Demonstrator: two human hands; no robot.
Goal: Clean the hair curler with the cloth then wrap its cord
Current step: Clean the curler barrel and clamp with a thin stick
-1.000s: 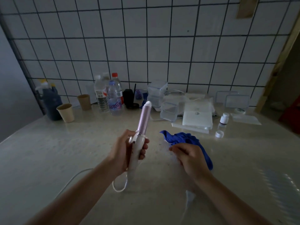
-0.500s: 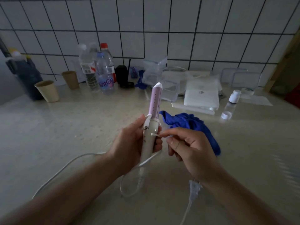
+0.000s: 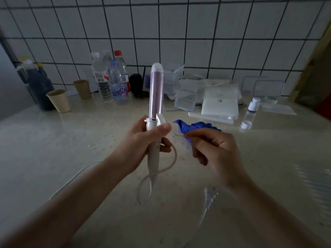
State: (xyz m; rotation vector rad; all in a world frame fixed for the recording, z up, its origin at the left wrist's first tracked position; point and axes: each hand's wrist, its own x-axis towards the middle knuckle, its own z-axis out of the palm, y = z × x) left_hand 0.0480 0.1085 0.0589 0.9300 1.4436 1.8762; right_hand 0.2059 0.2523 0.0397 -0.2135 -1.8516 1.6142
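Head view: left grip [image 3: 143, 140] holds the likely light, stiff hair curler [image 3: 156, 92] by its handle; right grip [image 3: 215, 149] is curled, can't tell on what; cord [image 3: 172, 161] looks floppy.

Curler [image 3: 156, 90] glossy plastic; cloth [image 3: 193, 126] soft; counter [image 3: 71, 140] glossy.

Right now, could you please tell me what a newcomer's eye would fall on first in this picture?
The pink hair curler stands out first, held upright at the centre by the left hand, which grips its white handle. Just right of it a bright blue cloth lies crumpled on the counter behind the right hand, whose fingers are curled; what they pinch is blurred. Below, the white cord loops down, its plug on the counter.
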